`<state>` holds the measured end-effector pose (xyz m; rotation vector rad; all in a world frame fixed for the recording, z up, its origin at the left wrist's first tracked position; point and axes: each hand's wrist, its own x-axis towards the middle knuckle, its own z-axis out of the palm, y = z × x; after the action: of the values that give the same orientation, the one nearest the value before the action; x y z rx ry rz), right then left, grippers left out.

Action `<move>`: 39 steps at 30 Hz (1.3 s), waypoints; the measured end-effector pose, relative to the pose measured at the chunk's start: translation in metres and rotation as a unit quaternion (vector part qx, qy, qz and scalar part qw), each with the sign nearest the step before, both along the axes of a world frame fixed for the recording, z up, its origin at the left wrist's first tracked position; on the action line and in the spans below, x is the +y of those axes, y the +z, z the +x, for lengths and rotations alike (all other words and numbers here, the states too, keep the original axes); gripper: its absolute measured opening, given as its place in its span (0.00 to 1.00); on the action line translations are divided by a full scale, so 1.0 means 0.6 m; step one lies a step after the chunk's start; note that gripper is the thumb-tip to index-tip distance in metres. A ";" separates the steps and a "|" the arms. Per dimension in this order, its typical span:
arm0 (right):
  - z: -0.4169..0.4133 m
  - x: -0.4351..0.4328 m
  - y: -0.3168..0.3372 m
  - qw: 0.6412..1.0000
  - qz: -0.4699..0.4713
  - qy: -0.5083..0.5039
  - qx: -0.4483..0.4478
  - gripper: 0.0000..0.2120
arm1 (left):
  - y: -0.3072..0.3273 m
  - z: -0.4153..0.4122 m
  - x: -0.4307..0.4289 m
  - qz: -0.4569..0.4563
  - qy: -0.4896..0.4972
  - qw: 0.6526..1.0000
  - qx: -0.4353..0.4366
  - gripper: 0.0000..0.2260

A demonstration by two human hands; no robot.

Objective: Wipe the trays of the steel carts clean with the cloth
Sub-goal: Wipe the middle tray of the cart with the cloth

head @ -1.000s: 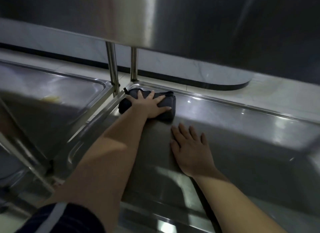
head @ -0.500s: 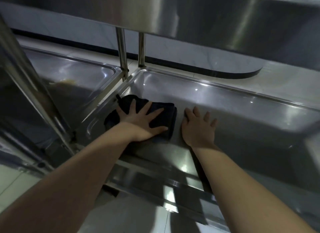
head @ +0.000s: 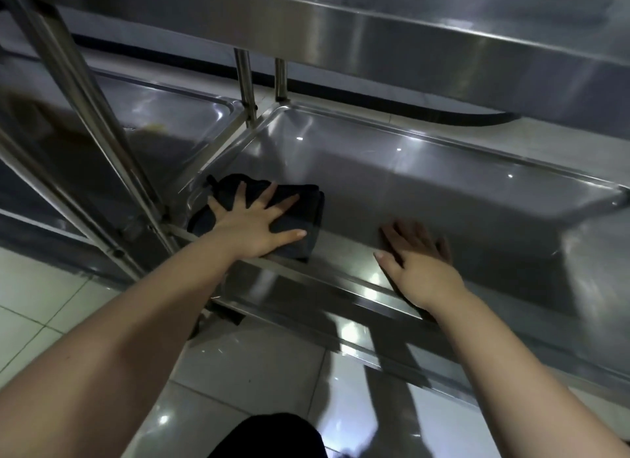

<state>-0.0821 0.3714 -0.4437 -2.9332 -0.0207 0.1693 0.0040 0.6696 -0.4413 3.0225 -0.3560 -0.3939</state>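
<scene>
The steel tray point(head: 426, 185) filled the middle of the view, its shallow floor bare and shiny. Above the tray ran the underside of the cart's upper tray point(head: 392, 31). To the left of the tray lay a second cart's tray point(head: 153, 116), rim almost against rim. Below the tray's near rim showed the pale tiled floor point(head: 266, 372). Two thin steel posts point(head: 246, 79) rose at the tray's far left corner. The dark folded cloth point(head: 312, 215) lay inside the tray at its near left corner. The left hand point(head: 252, 225) pressed flat on the cloth, fingers spread wide. The right hand point(head: 419, 266) rested flat on the tray's floor by the near rim, fingers straight, apart from the cloth and to its right.
</scene>
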 end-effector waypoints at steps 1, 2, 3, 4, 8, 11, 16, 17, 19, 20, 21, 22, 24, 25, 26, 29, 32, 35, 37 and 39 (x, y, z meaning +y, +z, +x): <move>-0.013 -0.014 -0.002 1.000 -0.010 -0.011 0.009 0.28 | 0.002 0.006 0.009 -0.008 -0.006 1.000 -0.001 0.37; -0.020 -0.022 -0.005 1.000 -0.016 -0.017 0.013 0.28 | 0.005 0.013 0.019 -0.017 -0.008 1.000 -0.004 0.36; -0.022 -0.023 -0.008 1.000 -0.019 -0.018 0.012 0.29 | 0.007 0.019 0.028 -0.024 -0.005 1.000 -0.008 0.36; -0.022 -0.022 -0.010 1.000 -0.022 -0.018 0.012 0.29 | 0.008 0.025 0.035 -0.026 0.003 1.000 -0.013 0.36; -0.017 -0.020 -0.017 0.999 -0.036 -0.023 0.008 0.28 | 0.005 0.028 0.027 0.000 0.029 1.000 -0.011 0.38; -0.019 -0.020 -0.021 0.999 -0.039 -0.025 0.007 0.28 | -0.001 0.007 -0.029 0.007 0.010 1.000 -0.006 0.39; -0.017 -0.025 -0.024 0.999 -0.033 -0.027 0.008 0.29 | -0.008 -0.038 -0.135 -0.013 -0.056 0.998 -0.027 0.39; -0.017 -0.027 -0.025 0.999 -0.029 -0.027 0.006 0.29 | -0.009 -0.035 -0.131 -0.016 -0.055 0.998 -0.029 0.39; -0.017 -0.030 -0.028 0.999 -0.022 -0.024 0.001 0.29 | -0.007 -0.016 -0.095 -0.012 -0.042 0.999 -0.027 0.39; -0.017 -0.031 -0.029 1.000 -0.020 -0.024 -0.001 0.29 | -0.004 -0.004 -0.069 -0.008 -0.025 0.999 -0.021 0.39; -0.016 -0.030 -0.029 1.000 -0.020 -0.024 -0.003 0.29 | -0.001 0.008 -0.043 -0.008 -0.001 1.000 -0.015 0.39; -0.015 -0.029 -0.029 0.999 -0.021 -0.025 -0.005 0.29 | 0.002 0.018 -0.020 -0.009 0.021 1.000 -0.010 0.39; -0.013 -0.025 -0.030 0.999 -0.026 -0.027 -0.007 0.29 | 0.008 0.027 0.005 -0.005 0.043 0.999 0.000 0.40; -0.013 -0.024 -0.030 0.999 -0.032 -0.028 -0.007 0.28 | 0.009 0.027 0.007 0.000 0.044 0.999 0.002 0.40; -0.013 -0.022 -0.030 0.999 -0.035 -0.029 -0.007 0.28 | 0.008 0.026 0.001 0.005 0.041 0.999 0.003 0.41; -0.015 -0.018 -0.026 0.999 -0.033 -0.031 -0.004 0.28 | 0.005 0.008 -0.051 0.007 0.004 1.000 0.002 0.40; -0.016 -0.017 -0.023 0.999 -0.034 -0.033 0.004 0.29 | 0.000 -0.028 -0.136 -0.009 -0.047 0.999 -0.013 0.39; -0.017 -0.020 -0.022 0.999 -0.032 -0.032 0.004 0.29 | -0.008 -0.048 -0.175 -0.023 -0.058 0.997 -0.035 0.39; -0.018 -0.024 -0.022 0.999 -0.025 -0.030 0.005 0.29 | -0.010 -0.035 -0.150 -0.026 -0.051 0.997 -0.045 0.38; -0.018 -0.025 -0.022 0.999 -0.020 -0.032 0.005 0.28 | -0.007 -0.007 -0.097 -0.017 -0.024 0.999 -0.035 0.40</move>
<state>-0.0932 0.3561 -0.4570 -2.9675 0.0784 0.1763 -0.0001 0.6114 -0.4454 3.0046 -0.4357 -0.2839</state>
